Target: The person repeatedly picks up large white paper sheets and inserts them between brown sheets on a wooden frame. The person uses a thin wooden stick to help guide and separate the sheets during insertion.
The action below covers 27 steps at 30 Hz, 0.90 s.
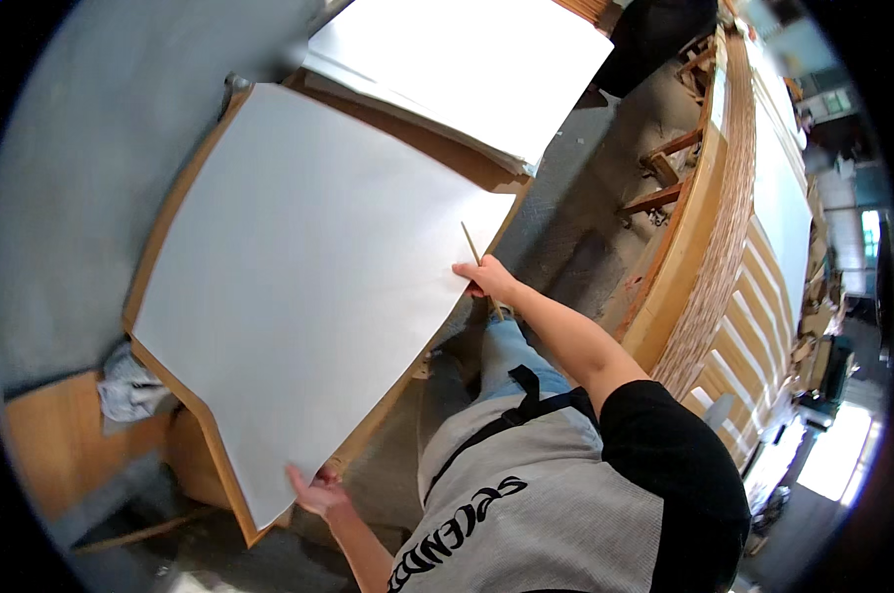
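A large white sheet (298, 267) lies over a brown board (192, 393) that shows along its edges. My right hand (488, 279) is closed on the sheet's near right edge, with the thumb on top. The same hand also holds a thin brownish stick (470, 240), which points up and away across the sheet. At the near left corner, my left hand (320, 491) pinches the sheet's edge, one finger or thumb stretched over the top and the other fingers partly hidden.
Beyond the sheet stands a stack of white sheets (457, 69). To the right runs a long stack of wooden panels (709, 257) on a frame with wooden bars (656, 198). A grey wall (91, 198) rises at left, with a crumpled whitish cloth or bag (130, 385) near it.
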Each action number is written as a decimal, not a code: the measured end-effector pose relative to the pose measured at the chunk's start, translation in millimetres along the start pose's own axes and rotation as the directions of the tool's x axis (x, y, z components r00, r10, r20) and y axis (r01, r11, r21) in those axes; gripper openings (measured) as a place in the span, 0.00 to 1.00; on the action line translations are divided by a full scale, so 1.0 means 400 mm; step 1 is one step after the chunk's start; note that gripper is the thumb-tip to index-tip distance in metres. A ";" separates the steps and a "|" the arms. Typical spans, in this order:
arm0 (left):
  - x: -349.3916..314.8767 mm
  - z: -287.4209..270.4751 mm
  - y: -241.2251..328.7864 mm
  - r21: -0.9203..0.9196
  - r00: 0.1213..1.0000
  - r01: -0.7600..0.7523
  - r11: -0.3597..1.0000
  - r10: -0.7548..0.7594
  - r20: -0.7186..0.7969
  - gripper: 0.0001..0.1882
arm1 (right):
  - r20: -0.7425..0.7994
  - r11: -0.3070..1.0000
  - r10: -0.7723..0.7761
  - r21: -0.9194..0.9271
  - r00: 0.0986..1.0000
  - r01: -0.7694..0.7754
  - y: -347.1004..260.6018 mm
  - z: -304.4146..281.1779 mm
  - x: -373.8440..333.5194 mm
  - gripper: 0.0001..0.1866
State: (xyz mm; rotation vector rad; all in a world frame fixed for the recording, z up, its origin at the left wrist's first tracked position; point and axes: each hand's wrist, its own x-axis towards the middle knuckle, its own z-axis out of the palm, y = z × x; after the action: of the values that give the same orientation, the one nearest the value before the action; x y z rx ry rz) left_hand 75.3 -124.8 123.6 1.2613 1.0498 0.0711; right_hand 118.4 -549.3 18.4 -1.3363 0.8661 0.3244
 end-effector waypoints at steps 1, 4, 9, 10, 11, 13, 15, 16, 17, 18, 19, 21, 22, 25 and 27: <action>-0.067 0.066 0.083 -0.020 0.999 -0.052 0.998 0.052 0.017 0.16 | 0.021 1.000 -0.027 -0.015 0.999 0.028 -0.028 -0.014 -0.018 0.16; -0.130 0.172 0.248 0.089 0.889 -0.403 0.911 0.367 0.275 0.19 | 0.086 0.995 -0.098 0.033 0.992 0.095 -0.097 -0.131 -0.050 0.14; -0.478 0.621 0.421 -0.428 0.652 -0.544 0.722 0.685 0.326 0.17 | 0.174 0.966 -0.239 0.143 0.955 0.216 -0.301 -0.399 -0.194 0.13; -0.546 0.699 0.438 -0.460 0.602 -0.532 0.711 0.700 0.385 0.17 | 0.217 0.937 -0.324 0.208 0.921 0.281 -0.333 -0.464 -0.214 0.13; -0.611 0.768 0.451 -0.488 0.556 -0.521 0.701 0.712 0.429 0.16 | 0.234 0.936 -0.338 0.190 0.912 0.298 -0.383 -0.536 -0.243 0.13; -0.757 0.909 0.458 -0.531 0.451 -0.451 0.717 0.697 0.558 0.16 | 0.167 0.909 -0.384 0.239 0.908 0.340 -0.445 -0.701 -0.329 0.13; -0.908 1.016 0.471 -0.556 0.331 -0.389 0.735 0.674 0.660 0.16 | 0.033 0.883 -0.410 0.263 0.911 0.388 -0.496 -0.874 -0.443 0.13; -0.970 1.056 0.484 -0.562 0.276 -0.360 0.744 0.661 0.698 0.16 | -0.024 0.867 -0.424 0.278 0.906 0.413 -0.523 -0.943 -0.499 0.13; -1.020 1.106 0.499 -0.570 0.251 -0.343 0.747 0.657 0.711 0.16 | -0.117 0.850 -0.431 0.280 0.895 0.446 -0.551 -1.004 -0.560 0.13; -1.066 1.164 0.523 -0.519 0.196 -0.348 0.781 0.602 0.774 0.17 | -0.205 0.836 -0.429 0.278 0.880 0.473 -0.578 -1.067 -0.624 0.14; -1.101 1.228 0.548 -0.465 0.143 -0.347 0.814 0.536 0.832 0.18 | -0.306 0.815 -0.453 0.237 0.837 0.528 -0.598 -1.126 -0.685 0.13; -1.161 1.342 0.605 -0.368 0.046 -0.387 0.845 0.417 0.908 0.21 | -0.376 0.779 -0.517 0.166 0.769 0.605 -0.636 -1.247 -0.773 0.13; -1.185 1.407 0.615 -0.312 0.003 -0.414 0.855 0.344 0.939 0.22 | -0.368 0.769 -0.543 0.143 0.755 0.623 -0.648 -1.307 -0.807 0.13; -1.299 1.617 0.581 -0.784 -0.532 -0.504 0.363 0.585 0.613 0.26 | -0.670 0.642 -0.529 0.085 0.520 0.762 -0.694 -1.434 -0.935 0.13; -1.363 1.887 0.643 -0.623 -0.737 -0.224 0.750 0.288 0.611 0.26 | -0.780 0.604 -0.494 0.011 0.385 0.797 -0.715 -1.503 -1.029 0.14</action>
State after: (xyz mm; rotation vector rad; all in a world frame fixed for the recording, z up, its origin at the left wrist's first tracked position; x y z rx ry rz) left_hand 402.0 -896.7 603.8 0.8711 -1.4026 -0.5084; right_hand -179.6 -1072.4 518.7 -1.3020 0.8593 -1.0819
